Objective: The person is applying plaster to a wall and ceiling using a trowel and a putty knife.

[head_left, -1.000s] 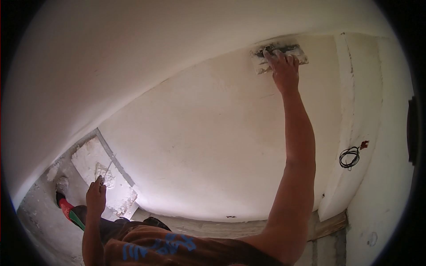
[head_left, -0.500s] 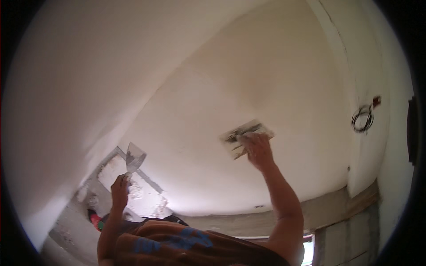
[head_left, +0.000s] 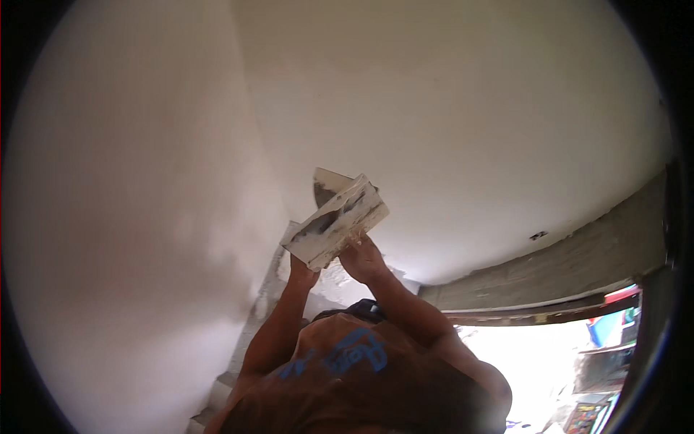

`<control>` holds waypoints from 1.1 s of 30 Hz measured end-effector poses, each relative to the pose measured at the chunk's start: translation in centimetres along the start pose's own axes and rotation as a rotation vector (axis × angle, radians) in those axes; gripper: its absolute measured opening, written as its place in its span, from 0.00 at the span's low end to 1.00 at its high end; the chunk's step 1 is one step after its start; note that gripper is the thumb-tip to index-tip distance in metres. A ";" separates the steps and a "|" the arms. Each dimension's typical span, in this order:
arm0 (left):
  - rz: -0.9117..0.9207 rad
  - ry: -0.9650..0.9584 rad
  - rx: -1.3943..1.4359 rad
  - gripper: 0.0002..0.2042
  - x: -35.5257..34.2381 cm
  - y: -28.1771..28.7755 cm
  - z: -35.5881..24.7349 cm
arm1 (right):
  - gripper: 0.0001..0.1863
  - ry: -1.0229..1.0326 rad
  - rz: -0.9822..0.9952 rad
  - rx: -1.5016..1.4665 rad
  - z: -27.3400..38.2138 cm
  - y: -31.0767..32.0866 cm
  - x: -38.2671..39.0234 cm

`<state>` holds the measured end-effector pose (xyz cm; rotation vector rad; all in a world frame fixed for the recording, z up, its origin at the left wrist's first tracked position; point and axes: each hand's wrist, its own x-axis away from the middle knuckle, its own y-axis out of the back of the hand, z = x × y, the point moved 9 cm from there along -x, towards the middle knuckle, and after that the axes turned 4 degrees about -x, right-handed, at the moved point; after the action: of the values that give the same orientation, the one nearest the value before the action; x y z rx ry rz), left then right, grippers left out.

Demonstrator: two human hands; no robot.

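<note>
A plastering trowel [head_left: 318, 248] with a broad rectangular blade, smeared with white and grey plaster, is held up in front of my chest. Its handle is hidden by the blade and my right hand [head_left: 361, 260], closed behind its lower edge. From behind the trowel's upper edge pokes the wide, flared blade of a putty knife [head_left: 324, 189]. My left hand [head_left: 303, 272] is mostly covered by the trowel; its closed grip fits the putty knife, whose handle is out of sight. The two blades cross, seemingly touching.
Smooth pale plastered wall [head_left: 434, 123] meets another wall [head_left: 152, 181] at a corner. A small dark wall opening [head_left: 538, 236] sits above a bare grey concrete band [head_left: 506, 281]. At lower right, a bright opening [head_left: 520, 362] shows colourful items beyond.
My right hand has brought the trowel away from the wall, down and left toward the putty knife. My left hand has moved right to meet it. The view has turned, showing the bright opening.
</note>
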<state>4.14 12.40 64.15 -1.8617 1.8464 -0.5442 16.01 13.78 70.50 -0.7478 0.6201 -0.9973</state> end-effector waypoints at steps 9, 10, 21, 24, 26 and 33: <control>-0.046 0.116 0.451 0.26 6.1 -5.5 -3.4 | 0.20 0.628 -0.088 1.412 3.3 -3.8 1.6; -0.040 0.095 0.327 0.27 7.1 -5.1 -3.2 | 0.17 0.515 -0.129 1.368 3.4 -4.3 1.4; -0.390 0.020 0.174 0.13 4.3 1.3 -3.3 | 0.16 0.050 -0.300 0.594 1.4 3.7 0.8; -0.322 -0.034 0.239 0.15 4.3 2.8 -4.0 | 0.27 -0.205 -0.237 0.537 1.8 6.5 3.6; -0.428 -0.021 0.364 0.17 4.8 3.6 -4.4 | 0.34 -0.291 -0.253 0.638 3.4 7.4 6.4; -0.345 0.285 0.318 0.22 2.4 9.4 1.5 | 0.51 -0.411 -0.156 1.809 7.7 8.3 6.2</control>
<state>-2.63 10.11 57.35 -1.9616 1.4881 -1.2032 28.60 13.04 67.80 0.6389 -0.7590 -1.0669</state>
